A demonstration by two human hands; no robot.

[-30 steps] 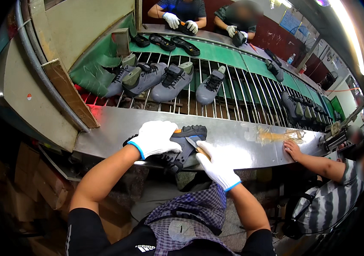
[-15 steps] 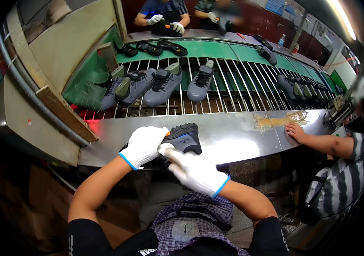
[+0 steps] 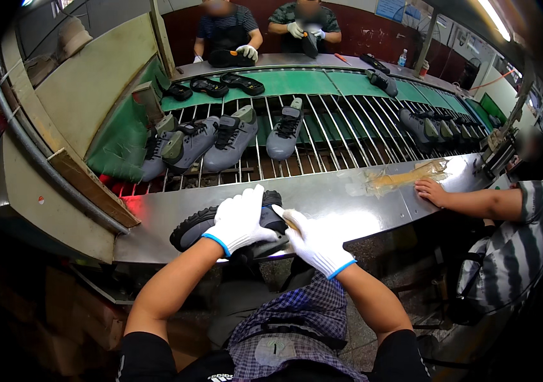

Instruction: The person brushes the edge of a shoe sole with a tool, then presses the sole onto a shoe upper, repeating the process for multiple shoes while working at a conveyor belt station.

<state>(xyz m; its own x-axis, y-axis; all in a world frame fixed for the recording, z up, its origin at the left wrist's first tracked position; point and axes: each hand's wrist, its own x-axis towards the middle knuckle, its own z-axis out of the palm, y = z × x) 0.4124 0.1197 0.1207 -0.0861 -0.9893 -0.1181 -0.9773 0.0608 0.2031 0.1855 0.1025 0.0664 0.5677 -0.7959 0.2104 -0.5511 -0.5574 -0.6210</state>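
A grey and black shoe [image 3: 190, 230] with a chunky lugged sole lies on its side over the near edge of the metal bench. My left hand [image 3: 241, 219], in a white glove with a blue cuff, is closed over its middle. My right hand [image 3: 314, 242], gloved alike, is at the shoe's right end with the fingers pinched together. A small tan piece shows at those fingers, too little of it to name. Part of the upper is hidden by the left glove.
Beyond the metal bench [image 3: 341, 207], several grey shoes [image 3: 233, 140] stand on metal rollers. Black soles [image 3: 209, 86] lie on the far green belt [image 3: 297, 81]. Two people work across the line. At right, a co-worker's bare hand [image 3: 432, 192] rests on the bench.
My left hand has shifted right along the shoe, baring more sole at its left. My right hand has moved slightly right. The view has tilted a little.
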